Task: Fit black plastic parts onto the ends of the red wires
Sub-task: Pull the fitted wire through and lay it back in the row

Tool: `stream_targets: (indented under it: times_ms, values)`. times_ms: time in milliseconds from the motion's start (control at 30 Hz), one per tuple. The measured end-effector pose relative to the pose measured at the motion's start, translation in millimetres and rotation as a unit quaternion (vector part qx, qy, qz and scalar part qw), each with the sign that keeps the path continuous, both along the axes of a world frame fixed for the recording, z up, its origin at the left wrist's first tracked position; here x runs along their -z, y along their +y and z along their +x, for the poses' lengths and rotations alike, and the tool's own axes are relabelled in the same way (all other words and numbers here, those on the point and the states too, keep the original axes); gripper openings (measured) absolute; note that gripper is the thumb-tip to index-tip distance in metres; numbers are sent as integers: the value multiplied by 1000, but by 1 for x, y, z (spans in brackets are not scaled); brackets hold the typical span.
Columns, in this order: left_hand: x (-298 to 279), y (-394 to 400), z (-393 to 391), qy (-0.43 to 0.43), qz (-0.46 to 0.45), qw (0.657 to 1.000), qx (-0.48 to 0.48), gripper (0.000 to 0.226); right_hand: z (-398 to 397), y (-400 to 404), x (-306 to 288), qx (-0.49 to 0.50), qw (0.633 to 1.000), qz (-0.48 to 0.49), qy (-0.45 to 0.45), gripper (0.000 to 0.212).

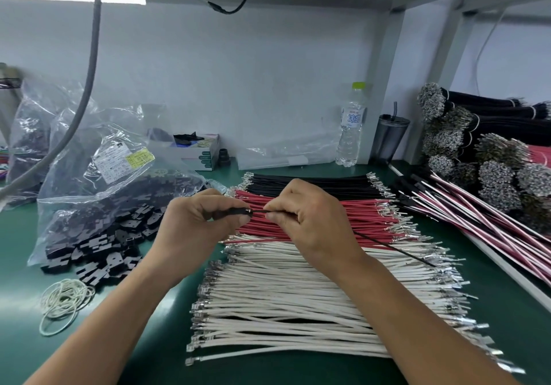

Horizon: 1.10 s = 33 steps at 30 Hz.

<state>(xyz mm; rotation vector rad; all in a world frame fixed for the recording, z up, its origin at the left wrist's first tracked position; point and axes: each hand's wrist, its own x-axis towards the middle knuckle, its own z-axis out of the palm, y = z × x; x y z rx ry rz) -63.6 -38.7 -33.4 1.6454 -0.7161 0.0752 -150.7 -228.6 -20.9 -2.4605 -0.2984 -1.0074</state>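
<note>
A green mat (pixel 167 304) covers my bench, with a pale wall behind it at the top of the frame. In the middle of the frame my left hand (pixel 193 226) curls its fingers around a small black plastic part (pixel 231 213), and just to its right my right hand (pixel 316 220) pinches a thin black wire (pixel 393 249) whose free length trails toward the lower right. The two hands sit close together, with the wire's tip meeting the part between them.

Under my hands lies the flat row of red wires (pixel 351 217) with metal terminals at both ends. A row of black wires (pixel 313 186) lies above it, and a wide row of white wires (pixel 292 301) fills the lower centre.

On the left, a clear plastic bag (pixel 98 175) spills a pile of loose black plastic pieces (pixel 98 250) onto the mat. A tangle of white rubber bands (pixel 64 298) lies at lower left.

Against the wall stand a clear water bottle with a green cap (pixel 351 128) and a dark tumbler (pixel 390 137). Bundles of wires with silvery terminals (pixel 483 152) are stacked at the right edge.
</note>
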Motion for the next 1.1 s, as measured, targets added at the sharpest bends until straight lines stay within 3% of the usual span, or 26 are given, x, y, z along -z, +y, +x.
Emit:
stream_targets:
  times_ms: [333,600,1000,1100]
  values:
    - [2,5,3,-32,33,999,27,22,2,6,5,-36,999,3,-9,8]
    - [0,3,0,-14,37,999,24,21,2,2,5,-53,997,37,35,8]
    - [-2,4,-4,-35,56,997,43,20,-2,8,3,-35,999,-30,5,8]
    - [-3,4,-4,48,-20,998,47,25,-3,2,-5,-44,999,-27,11,6]
